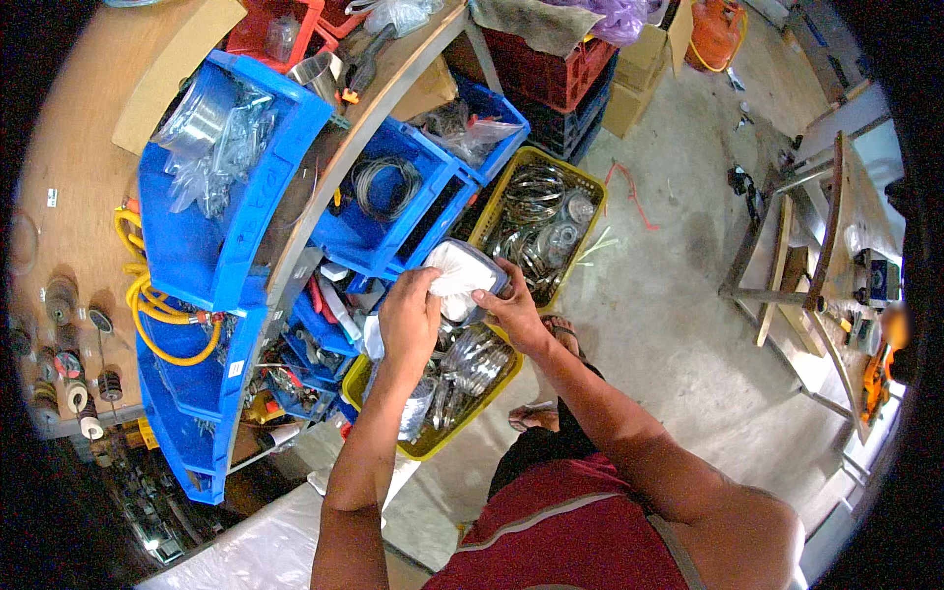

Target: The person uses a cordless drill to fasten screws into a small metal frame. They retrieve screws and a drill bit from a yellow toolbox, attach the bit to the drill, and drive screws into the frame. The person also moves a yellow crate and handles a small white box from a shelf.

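In front of me, above two yellow crates, my right hand [516, 310] grips a small grey, see-through plastic container [494, 277] by its right side, its thumb over the rim. White, pleated, soft-looking material [460, 267] fills the container; I cannot make out its exact kind. My left hand [411, 317] is closed at the left edge of that material, thumb and fingers pressed against it. Part of the container is hidden behind both hands. Beneath it, the yellow crates [587, 221] hold shiny metal rings and coiled metal pieces [477, 366].
Blue bins [280, 182] line the bench [84, 177] on my left, with bagged metal parts and a yellow hose [147, 300]. A lower blue bin [329, 231] holds coiled wire [385, 187]. Red crates [541, 69] stand beyond. An orange gas cylinder [716, 34] and a table [836, 226] are to the right.
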Motion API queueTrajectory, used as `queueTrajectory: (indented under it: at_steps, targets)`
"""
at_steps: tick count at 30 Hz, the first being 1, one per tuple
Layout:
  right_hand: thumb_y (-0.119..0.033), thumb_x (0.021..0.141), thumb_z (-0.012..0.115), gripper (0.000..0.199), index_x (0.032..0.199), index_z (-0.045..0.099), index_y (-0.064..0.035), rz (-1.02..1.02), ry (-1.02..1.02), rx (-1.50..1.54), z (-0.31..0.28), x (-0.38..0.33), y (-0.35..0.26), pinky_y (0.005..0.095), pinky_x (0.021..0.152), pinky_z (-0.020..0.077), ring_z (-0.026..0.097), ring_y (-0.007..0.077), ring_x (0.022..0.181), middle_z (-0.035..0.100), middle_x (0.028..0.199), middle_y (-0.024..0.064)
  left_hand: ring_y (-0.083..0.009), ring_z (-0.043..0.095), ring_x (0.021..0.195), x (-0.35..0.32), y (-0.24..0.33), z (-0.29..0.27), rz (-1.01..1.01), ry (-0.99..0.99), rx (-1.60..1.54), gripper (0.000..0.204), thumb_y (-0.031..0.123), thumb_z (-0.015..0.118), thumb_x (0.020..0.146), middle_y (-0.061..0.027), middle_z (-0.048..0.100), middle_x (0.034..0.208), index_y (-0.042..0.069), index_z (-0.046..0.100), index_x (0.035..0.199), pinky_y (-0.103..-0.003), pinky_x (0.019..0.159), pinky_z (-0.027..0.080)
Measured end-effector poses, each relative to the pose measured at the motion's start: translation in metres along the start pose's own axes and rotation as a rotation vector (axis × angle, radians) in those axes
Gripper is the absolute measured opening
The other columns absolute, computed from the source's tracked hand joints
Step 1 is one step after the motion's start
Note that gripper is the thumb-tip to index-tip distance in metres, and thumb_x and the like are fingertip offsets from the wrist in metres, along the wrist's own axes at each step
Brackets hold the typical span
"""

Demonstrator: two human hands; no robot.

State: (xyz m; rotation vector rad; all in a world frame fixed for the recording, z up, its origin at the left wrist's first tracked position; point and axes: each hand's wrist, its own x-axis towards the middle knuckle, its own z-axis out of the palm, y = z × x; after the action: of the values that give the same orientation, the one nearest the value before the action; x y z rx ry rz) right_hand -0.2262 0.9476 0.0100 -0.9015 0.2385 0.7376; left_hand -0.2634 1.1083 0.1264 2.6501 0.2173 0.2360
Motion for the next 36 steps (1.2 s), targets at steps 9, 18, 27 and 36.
queueTrajectory:
  at_steps: [9,18,27,36]
  targets:
    - [-0.017,0.079,0.091,0.107,0.156,0.018,-0.0007,0.024,-0.072,0.059,-0.009,0.013,0.002,0.0383,0.099,0.0530,0.060,0.0245,0.121,0.055,0.136,0.0162,-0.0407,0.066,0.103,0.006,0.004,0.019,-0.012,0.073,-0.017,0.032,-0.001,0.061,0.083,-0.0196,0.068,0.113,0.002,0.065,0.114,-0.047,0.090,0.053]
    - [-0.013,0.078,0.091,0.113,0.161,0.014,-0.0099,0.023,-0.227,0.017,-0.021,0.045,-0.006,0.0386,0.091,0.0560,0.057,0.0228,0.118,0.050,0.140,0.0120,-0.0394,0.066,0.097,0.027,0.012,0.019,0.013,0.137,0.050,0.030,-0.001,0.060,0.082,-0.0182,0.067,0.105,0.003,0.066,0.112,-0.048,0.084,0.053]
    - [-0.019,0.078,0.092,0.115,0.161,0.014,-0.0093,0.165,-0.221,-0.052,-0.016,0.044,-0.045,0.0401,0.093,0.0560,0.055,0.0252,0.124,0.049,0.143,0.0145,-0.0392,0.067,0.097,0.044,0.014,0.030,0.082,0.302,0.019,0.029,0.001,0.060,0.083,-0.0193,0.068,0.104,0.001,0.066,0.111,-0.046,0.085,0.054]
    - [-0.023,0.082,0.089,0.104,0.160,0.022,-0.0079,0.047,-0.308,-0.093,-0.032,0.063,-0.060,0.0424,0.094,0.0576,0.057,0.0266,0.125,0.052,0.142,0.0158,-0.0366,0.067,0.097,0.068,0.017,0.025,-0.024,0.288,-0.070,0.029,-0.006,0.061,0.083,-0.0197,0.068,0.104,-0.002,0.065,0.111,-0.042,0.087,0.054]
